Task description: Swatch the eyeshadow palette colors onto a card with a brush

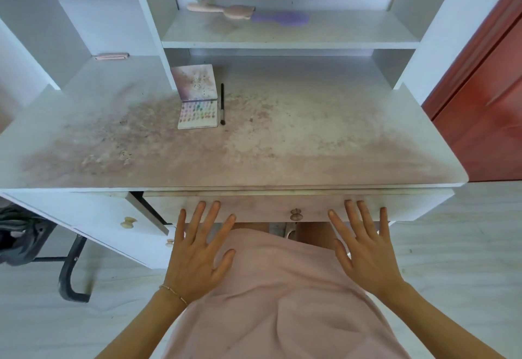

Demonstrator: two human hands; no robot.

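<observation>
Both hands, left hand (pixel 195 257) and right hand (pixel 364 254), hover spread wide, holding nothing (2 idle palms); palette (pixel 197 98) and brush (pixel 222 103) lie untouched, swatching seemingly unstarted.

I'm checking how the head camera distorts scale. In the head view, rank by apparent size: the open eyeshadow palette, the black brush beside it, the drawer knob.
1. Eyeshadow palette
2. Black brush, long but thin
3. Drawer knob, despite being nearer the camera
</observation>
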